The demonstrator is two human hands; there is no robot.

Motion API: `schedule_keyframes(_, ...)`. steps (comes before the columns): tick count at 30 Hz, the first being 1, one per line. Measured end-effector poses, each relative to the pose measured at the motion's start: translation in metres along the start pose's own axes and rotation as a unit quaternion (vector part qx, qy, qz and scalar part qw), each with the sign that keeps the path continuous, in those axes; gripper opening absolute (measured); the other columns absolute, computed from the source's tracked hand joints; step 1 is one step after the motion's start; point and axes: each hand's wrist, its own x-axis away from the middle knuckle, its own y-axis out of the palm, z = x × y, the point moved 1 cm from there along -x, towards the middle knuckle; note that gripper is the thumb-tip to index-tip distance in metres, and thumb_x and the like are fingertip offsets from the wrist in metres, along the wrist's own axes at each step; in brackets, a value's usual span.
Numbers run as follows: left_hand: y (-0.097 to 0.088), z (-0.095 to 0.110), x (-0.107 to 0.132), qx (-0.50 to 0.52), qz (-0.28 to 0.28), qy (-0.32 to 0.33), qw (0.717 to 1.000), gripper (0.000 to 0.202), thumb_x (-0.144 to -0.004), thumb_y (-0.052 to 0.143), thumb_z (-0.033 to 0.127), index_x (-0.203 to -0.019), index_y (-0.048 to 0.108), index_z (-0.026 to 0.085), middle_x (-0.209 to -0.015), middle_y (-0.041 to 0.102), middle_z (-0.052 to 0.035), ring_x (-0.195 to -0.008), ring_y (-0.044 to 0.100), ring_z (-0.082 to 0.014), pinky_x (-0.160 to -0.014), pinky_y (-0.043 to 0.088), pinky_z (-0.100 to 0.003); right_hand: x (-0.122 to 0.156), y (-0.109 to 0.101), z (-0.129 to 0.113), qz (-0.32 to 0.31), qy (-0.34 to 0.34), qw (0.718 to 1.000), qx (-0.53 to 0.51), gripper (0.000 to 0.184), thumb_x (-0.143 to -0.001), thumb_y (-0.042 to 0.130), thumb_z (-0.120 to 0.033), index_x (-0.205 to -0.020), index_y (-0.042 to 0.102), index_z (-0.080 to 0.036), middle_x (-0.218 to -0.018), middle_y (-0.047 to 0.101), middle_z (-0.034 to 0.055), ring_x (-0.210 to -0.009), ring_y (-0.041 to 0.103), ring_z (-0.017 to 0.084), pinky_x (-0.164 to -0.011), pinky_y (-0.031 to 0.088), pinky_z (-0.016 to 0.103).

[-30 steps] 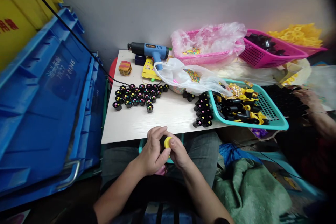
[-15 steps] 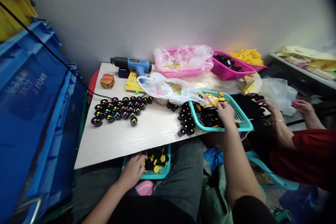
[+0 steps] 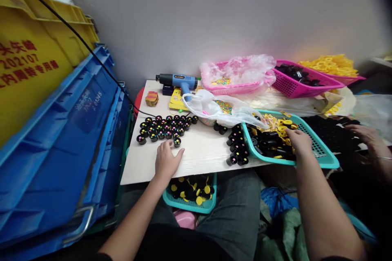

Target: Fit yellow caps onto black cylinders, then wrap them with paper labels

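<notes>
While the left hand [image 3: 166, 162] lies open, the teal basket [image 3: 318, 155] hides whether the right hand [image 3: 300, 142] holds anything

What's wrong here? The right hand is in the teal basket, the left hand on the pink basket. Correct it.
The left hand is wrong: the head view shows it on the white table top by the black cups. The right hand in the teal basket is correct.

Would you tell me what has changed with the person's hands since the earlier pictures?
The left hand has moved up from the lap basket onto the white tabletop, beside the black cups; the right hand has reached forward into the teal basket on the table. The cups stayed in place.
</notes>
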Motion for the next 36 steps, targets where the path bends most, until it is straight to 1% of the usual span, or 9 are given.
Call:
schedule_keyframes(5,0.016,-0.006,-0.019,0.006,0.036,-0.038,0.999,0.026,-0.073,0.066,0.029,-0.095,0.055,0.019,-0.098,0.064,-0.0109,-0.103,0.058,-0.0327,-0.093,0.044,-0.052,0.031,-0.023,-0.009,-0.001,0.034,0.997,0.068,0.040,-0.089,0.041,-0.038,-0.088,0.073,-0.015,-0.082,0.065,0.0212,-0.079,0.061,0.034,-0.068,0.040,0.043)
schedule_keyframes(9,0.007,-0.003,-0.001,0.057,0.031,-0.032,0.997,0.027,-0.077,0.059,0.028,-0.102,0.052,0.020,-0.102,0.067,-0.0095,-0.101,0.063,-0.0262,-0.092,0.049,-0.043,0.063,-0.041,-0.028,0.095,0.033,0.991,0.083,0.047,-0.092,0.035,-0.043,-0.096,0.073,-0.015,-0.081,0.065,0.0194,-0.078,0.060,0.032,-0.064,0.036,0.040)
schedule_keyframes(13,-0.007,-0.004,0.023,0.167,-0.024,-0.002,0.986,0.029,-0.079,0.056,0.031,-0.105,0.049,0.020,-0.104,0.068,-0.0089,-0.100,0.066,-0.0215,-0.090,0.051,-0.036,0.074,-0.045,-0.043,0.104,0.049,0.992,0.058,0.047,-0.091,0.040,-0.046,-0.090,0.075,-0.014,-0.078,0.068,0.0185,-0.076,0.061,0.030,-0.063,0.036,0.038)
schedule_keyframes(17,-0.017,-0.003,0.036,0.265,-0.072,-0.012,0.961,0.029,-0.079,0.059,0.031,-0.104,0.051,0.019,-0.107,0.066,-0.0102,-0.103,0.064,-0.0232,-0.093,0.049,-0.039,0.078,-0.041,-0.056,0.079,0.057,0.984,-0.149,0.041,-0.083,0.052,-0.047,-0.074,0.073,-0.012,-0.071,0.069,0.0147,-0.072,0.063,0.027,-0.064,0.043,0.036)
schedule_keyframes(20,-0.023,0.010,0.043,0.325,-0.125,-0.018,0.937,0.028,-0.080,0.058,0.029,-0.105,0.052,0.018,-0.106,0.067,-0.0102,-0.103,0.063,-0.0238,-0.092,0.049,-0.038,0.104,-0.031,-0.081,-0.023,0.021,0.919,-0.394,0.042,-0.072,0.063,-0.055,-0.076,0.073,-0.013,-0.073,0.071,0.0099,-0.066,0.065,0.021,-0.063,0.049,0.032)
schedule_keyframes(23,-0.029,0.030,0.052,0.389,-0.192,0.000,0.901,0.028,-0.085,0.052,0.030,-0.110,0.053,0.018,-0.106,0.067,-0.0099,-0.101,0.063,-0.0235,-0.090,0.049,-0.036,0.156,-0.017,-0.117,-0.181,0.010,0.801,-0.570,0.042,-0.061,0.077,-0.050,-0.086,0.074,-0.016,-0.071,0.072,0.0060,-0.059,0.063,0.015,-0.061,0.050,0.029)
schedule_keyframes(28,-0.030,0.048,0.064,0.411,-0.241,0.053,0.878,0.034,-0.091,0.041,0.035,-0.119,0.051,0.018,-0.109,0.062,-0.0098,-0.099,0.060,-0.0240,-0.088,0.047,-0.037,0.243,-0.005,-0.166,-0.326,0.005,0.671,-0.666,0.028,-0.056,0.086,-0.034,-0.074,0.072,-0.018,-0.065,0.069,0.0017,-0.057,0.059,0.011,-0.058,0.047,0.024)
schedule_keyframes(31,-0.031,0.047,0.068,0.385,-0.224,0.078,0.892,0.034,-0.092,0.038,0.036,-0.119,0.051,0.019,-0.112,0.059,-0.0094,-0.102,0.056,-0.0247,-0.091,0.045,-0.037,0.269,0.001,-0.178,-0.371,-0.008,0.634,-0.679,0.020,-0.065,0.081,-0.031,-0.074,0.068,-0.019,-0.062,0.065,-0.0009,-0.056,0.056,0.011,-0.058,0.044,0.023)
schedule_keyframes(36,-0.036,0.047,0.070,0.349,-0.222,0.105,0.904,0.033,-0.093,0.036,0.034,-0.119,0.050,0.019,-0.110,0.057,-0.0082,-0.103,0.054,-0.0243,-0.091,0.043,-0.036,0.282,0.015,-0.183,-0.392,-0.016,0.633,-0.667,0.013,-0.074,0.072,-0.025,-0.080,0.062,-0.019,-0.060,0.057,-0.0038,-0.056,0.048,0.009,-0.055,0.037,0.020)
